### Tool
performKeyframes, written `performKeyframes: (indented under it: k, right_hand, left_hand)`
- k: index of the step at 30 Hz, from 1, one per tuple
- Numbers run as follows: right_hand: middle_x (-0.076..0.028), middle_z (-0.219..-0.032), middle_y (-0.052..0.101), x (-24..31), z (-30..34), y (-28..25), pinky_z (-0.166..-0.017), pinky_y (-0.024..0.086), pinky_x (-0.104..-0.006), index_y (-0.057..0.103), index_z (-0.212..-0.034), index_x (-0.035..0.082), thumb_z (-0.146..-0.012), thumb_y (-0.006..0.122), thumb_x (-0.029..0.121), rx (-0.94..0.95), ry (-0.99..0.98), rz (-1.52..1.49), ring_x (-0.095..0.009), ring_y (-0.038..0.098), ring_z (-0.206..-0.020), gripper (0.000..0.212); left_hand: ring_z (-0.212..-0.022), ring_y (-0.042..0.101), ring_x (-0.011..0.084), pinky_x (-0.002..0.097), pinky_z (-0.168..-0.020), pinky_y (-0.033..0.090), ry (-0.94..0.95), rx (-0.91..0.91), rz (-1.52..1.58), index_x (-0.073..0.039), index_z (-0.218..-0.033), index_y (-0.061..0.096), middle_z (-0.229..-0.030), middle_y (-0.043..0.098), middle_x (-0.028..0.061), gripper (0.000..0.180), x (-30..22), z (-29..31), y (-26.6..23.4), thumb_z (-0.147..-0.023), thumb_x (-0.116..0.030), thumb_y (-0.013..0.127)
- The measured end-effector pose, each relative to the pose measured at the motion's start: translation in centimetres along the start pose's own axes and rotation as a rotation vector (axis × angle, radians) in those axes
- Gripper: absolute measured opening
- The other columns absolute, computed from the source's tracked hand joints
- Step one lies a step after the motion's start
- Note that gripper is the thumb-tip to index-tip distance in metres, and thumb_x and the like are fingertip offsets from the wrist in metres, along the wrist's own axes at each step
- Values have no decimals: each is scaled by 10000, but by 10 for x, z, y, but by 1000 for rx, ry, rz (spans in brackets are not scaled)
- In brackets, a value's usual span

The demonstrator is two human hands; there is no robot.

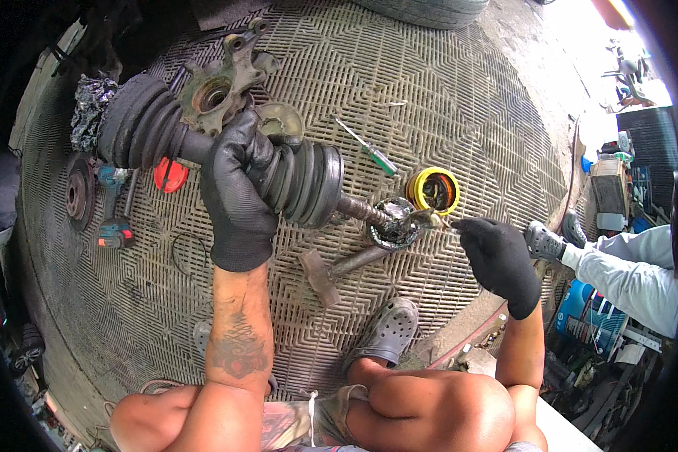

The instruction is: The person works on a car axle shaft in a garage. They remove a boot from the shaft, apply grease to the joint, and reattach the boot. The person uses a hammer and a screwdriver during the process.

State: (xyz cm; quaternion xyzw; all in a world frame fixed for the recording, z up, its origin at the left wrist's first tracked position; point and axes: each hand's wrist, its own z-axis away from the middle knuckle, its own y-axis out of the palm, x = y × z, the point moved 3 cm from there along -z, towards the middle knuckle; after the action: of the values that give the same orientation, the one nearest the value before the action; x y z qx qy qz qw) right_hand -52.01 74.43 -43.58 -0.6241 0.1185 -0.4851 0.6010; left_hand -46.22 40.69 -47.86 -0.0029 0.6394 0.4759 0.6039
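Observation:
My left hand, in a black glove, is wrapped round the shaft of a drive axle. Ribbed black rubber boots sit on both sides of that hand. At the right end, a bare splined shaft leads to a metal joint smeared with dark grease; the far left end looks wrapped in crumpled, shiny film. My right hand, also gloved, is closed on the thin handle of a spoon-like tool. Its greasy tip is at the joint, beside a yellow-rimmed tub of dark grease.
A hammer lies below the joint on the slatted mat. Beyond are a green-handled screwdriver, a steering knuckle, a red lid, a cordless driver and a brake disc. Another person's legs extend from the right.

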Motion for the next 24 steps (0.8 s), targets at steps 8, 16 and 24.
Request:
performKeyframes:
  k: [8,16,24]
  right_hand:
    - [-229,-763,659,7,-17,31,-677,527,-412,725,-1091,18,-911,635,146,86,139,-299,-351,665,-676,239]
    - [-156,-701,638,-18,-3,4,-637,511,-363,722,-1099,6,-929,625,128,291,271,-210,-184,607,-614,232]
    - [-29,-829,621,-22,9,43,-696,476,-291,664,-1105,-40,-971,607,65,236,288,-582,-91,528,-766,180]
  left_hand:
    - [-697,625,149,305,-722,538,-6,146,-13,-48,-828,618,-719,562,3,209,-4,13,26,-999,-154,562]
    - [-704,634,156,308,-733,546,34,137,-48,-24,-885,648,-733,577,18,205,-3,12,17,-1004,-167,561]
    - [-716,633,141,271,-728,526,39,125,-37,-37,-873,650,-767,626,35,205,-3,10,25,-1005,-157,547]
